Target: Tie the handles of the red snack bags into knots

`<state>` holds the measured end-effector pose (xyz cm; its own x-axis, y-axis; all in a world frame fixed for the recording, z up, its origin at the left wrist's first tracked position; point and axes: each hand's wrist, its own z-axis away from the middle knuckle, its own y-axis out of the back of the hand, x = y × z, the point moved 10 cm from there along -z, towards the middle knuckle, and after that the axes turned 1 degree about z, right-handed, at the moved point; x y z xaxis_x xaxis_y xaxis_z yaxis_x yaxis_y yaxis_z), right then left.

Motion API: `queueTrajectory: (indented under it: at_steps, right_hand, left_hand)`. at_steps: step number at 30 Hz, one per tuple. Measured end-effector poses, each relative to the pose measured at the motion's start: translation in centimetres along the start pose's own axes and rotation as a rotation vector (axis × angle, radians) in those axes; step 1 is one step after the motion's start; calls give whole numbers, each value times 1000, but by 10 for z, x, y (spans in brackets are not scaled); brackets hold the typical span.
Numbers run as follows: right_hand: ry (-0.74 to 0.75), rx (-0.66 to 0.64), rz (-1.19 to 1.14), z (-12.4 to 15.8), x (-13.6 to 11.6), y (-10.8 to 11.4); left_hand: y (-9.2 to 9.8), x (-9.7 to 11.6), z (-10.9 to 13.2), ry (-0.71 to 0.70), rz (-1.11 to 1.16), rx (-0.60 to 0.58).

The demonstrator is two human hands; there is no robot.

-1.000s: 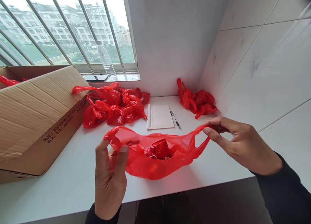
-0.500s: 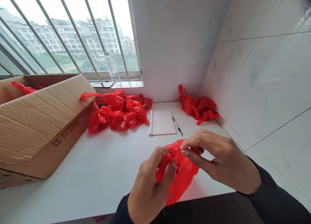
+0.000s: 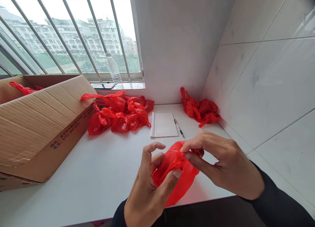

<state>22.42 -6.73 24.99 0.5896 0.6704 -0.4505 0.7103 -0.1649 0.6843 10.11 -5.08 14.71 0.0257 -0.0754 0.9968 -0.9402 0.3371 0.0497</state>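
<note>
A thin red plastic bag (image 3: 183, 179) is held in front of me at the near edge of the white table (image 3: 103, 184). My right hand (image 3: 219, 161) pinches the bag's gathered top between thumb and fingers. On the other side, my left hand (image 3: 150, 184) has its thumb against the bag and its middle fingers in the folds, with the index finger raised and bent off the plastic. What the bag contains, if anything, cannot be made out.
Several knotted red bags (image 3: 120, 113) lie by a cardboard box (image 3: 46, 122) with more red plastic inside. Behind my hands are a notepad (image 3: 166, 124) and a pen (image 3: 179, 128). More red bags (image 3: 200, 107) sit in the right corner; a water bottle (image 3: 113, 69) stands on the sill.
My left hand has shifted slightly left and its index finger has lifted off the bag, spreading the plastic on that side. My right hand keeps its pinch almost in place.
</note>
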Motion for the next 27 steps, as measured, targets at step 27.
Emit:
queueTrajectory:
  at_steps: [27]
  right_hand:
    - [-117,-195,-224,-8,4,-35]
  left_hand:
    - [-3,-11,-1,234,-29,-99]
